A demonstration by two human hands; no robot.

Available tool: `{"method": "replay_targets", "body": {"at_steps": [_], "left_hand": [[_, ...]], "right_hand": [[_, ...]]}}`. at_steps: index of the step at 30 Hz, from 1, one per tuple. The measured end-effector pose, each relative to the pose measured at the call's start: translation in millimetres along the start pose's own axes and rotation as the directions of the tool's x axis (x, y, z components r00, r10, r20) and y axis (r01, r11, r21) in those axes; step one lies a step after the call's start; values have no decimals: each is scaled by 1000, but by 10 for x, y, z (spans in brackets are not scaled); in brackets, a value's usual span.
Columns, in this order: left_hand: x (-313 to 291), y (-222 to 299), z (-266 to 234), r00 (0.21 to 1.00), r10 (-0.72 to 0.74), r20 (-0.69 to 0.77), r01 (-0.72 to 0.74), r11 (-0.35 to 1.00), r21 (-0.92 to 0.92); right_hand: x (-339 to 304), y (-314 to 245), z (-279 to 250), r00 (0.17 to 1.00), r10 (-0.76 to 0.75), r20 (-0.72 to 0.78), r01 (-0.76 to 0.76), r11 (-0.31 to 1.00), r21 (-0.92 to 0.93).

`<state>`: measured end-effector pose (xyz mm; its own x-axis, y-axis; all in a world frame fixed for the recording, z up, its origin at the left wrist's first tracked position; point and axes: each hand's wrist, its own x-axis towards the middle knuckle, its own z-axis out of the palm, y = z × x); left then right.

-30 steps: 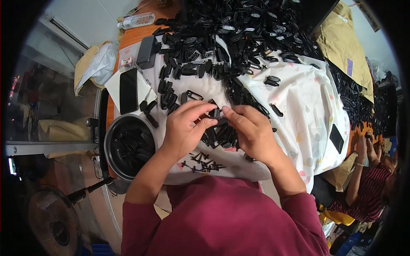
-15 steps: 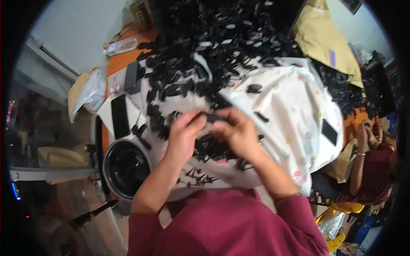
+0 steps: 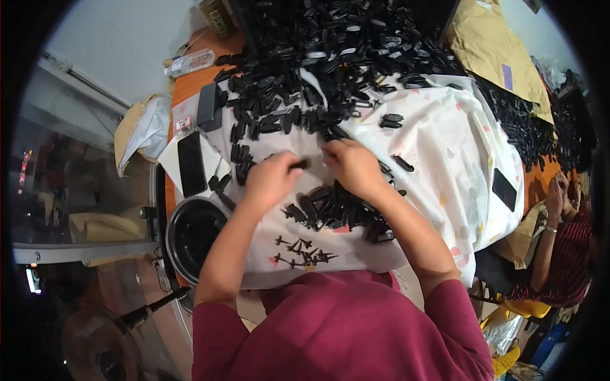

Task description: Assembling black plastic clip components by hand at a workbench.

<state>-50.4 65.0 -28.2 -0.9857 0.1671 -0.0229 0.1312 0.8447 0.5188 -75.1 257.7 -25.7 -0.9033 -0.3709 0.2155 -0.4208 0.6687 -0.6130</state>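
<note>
Both hands met over the white patterned cloth [image 3: 438, 146] that covered the middle of the worktop [image 3: 190, 95]. The left hand [image 3: 272, 181] pinched a small black plastic piece [image 3: 298, 164] between thumb and fingertips, its grip narrow and closed on one end of the piece. The right hand [image 3: 353, 166] lay just beside it, fingers curled down toward the same piece; whether they actually clamped it could not be told, since the knuckles hid the fingertips.

Just toward the near edge from the hands lay a small cluster of black pieces [image 3: 333, 209], and nearer still a scatter of thin black pins [image 3: 304, 252] on the cloth. A large heap of black plastic parts [image 3: 330, 51] filled the far side of the worktop and spilled onto the cloth.

At the left edge sat a round black bowl [image 3: 190, 238] with dark parts inside. Beyond it, a black phone [image 3: 190, 164] lay on white paper, with a black rectangular box [image 3: 209, 106] farther on and a clear plastic bottle [image 3: 190, 62] near the far left corner. Another dark phone [image 3: 504, 189] lay on the cloth toward the right edge. A brown paper sheet [image 3: 502, 57] covered the far right corner. A second person in a striped sleeve [image 3: 565, 247] sat by the right edge.
</note>
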Motion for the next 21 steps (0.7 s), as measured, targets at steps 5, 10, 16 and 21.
{"method": "replay_targets", "body": {"at_steps": [5,10,16,21], "left_hand": [[-172,-93,-507,964,-232,-133,83,734,-675],[-319,-83,-603,949,-303,91,166,230,-959],[-424,107,-474,987,-162,-5,73,471,-879],[-382,371,-387,987,-119,-107,-48,422,-905]], "right_hand": [[399,-240,518,973,-163,161,192,963,-187],[654,-284,687,942,16,335,107,932,-345],[263,-580,-104,973,210,97,-141,205,969],[-141,-551,-320,999,-35,-15,28,385,923]]}}
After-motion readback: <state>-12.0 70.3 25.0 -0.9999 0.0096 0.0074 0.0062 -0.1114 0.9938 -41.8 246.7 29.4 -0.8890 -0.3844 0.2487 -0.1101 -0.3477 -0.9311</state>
